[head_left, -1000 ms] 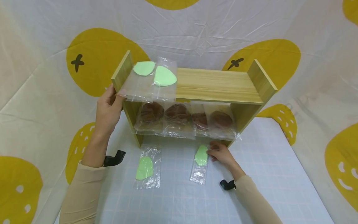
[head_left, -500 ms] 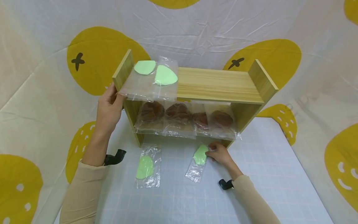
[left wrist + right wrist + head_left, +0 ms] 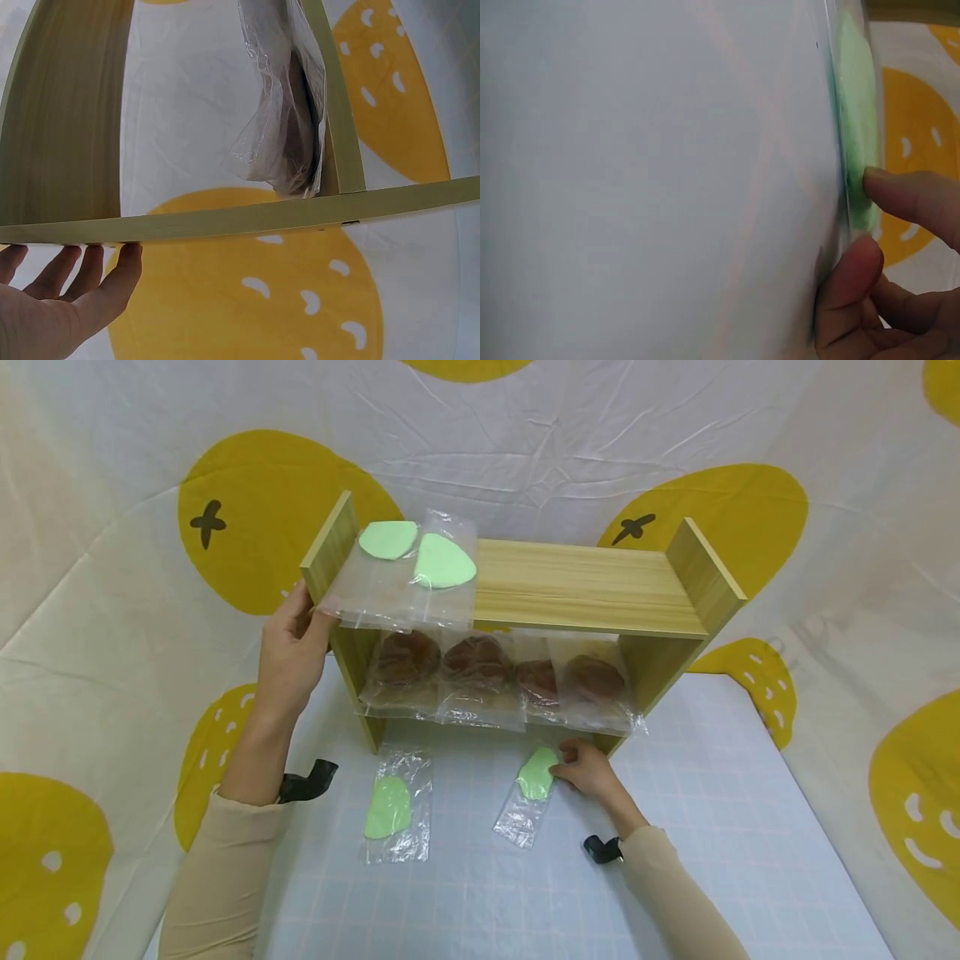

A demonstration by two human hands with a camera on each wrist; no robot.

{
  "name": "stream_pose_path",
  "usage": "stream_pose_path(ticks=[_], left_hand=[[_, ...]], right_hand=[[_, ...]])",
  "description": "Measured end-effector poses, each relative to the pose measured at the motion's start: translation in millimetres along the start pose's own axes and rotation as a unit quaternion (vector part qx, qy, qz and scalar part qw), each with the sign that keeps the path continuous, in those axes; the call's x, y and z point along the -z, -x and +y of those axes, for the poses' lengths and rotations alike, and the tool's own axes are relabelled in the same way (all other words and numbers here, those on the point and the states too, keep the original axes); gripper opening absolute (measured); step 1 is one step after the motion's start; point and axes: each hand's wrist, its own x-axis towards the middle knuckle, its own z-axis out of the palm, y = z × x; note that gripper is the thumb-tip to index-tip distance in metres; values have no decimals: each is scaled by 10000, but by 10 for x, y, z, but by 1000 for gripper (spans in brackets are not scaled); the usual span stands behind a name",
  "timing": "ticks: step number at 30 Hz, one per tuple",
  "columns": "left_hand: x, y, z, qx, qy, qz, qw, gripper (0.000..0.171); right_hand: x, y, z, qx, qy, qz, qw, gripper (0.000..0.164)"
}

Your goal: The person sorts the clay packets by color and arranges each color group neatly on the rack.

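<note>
My left hand (image 3: 291,652) is at the outer left side of a wooden shelf (image 3: 577,585). In the left wrist view its fingertips (image 3: 129,253) touch the side panel's outer face. Low on the right, my right hand (image 3: 592,770) has thumb and finger at the edge of a clear plastic bag (image 3: 519,818) holding a flat green piece (image 3: 537,774). The right wrist view has this green piece (image 3: 859,105) close up beside the fingers. Another bagged green piece (image 3: 388,808) lies on the table to the left.
On the top board lie two bagged light-green pieces (image 3: 444,562), at its left end. Several bags with brown round pieces (image 3: 408,658) line the lower board and overhang its front. The table (image 3: 465,902) has a pale checked cover. Behind hangs a cloth (image 3: 540,443) with yellow shapes.
The right hand has shifted slightly left, and its bag has turned so that the lower end swung left. The left hand stays at the shelf's side.
</note>
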Motion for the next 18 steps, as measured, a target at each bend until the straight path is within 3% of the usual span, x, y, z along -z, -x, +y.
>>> stream_pose_path(ticks=[8,18], left_hand=[[-5,1,0,-25,15,40,10000,42],[-6,3,-5,-35,100,-3,9999,42]], right_hand=[[10,-49,-15,-194,-80,-175,9996,50],[-65,-47,-8,161,269,128,9994,47]])
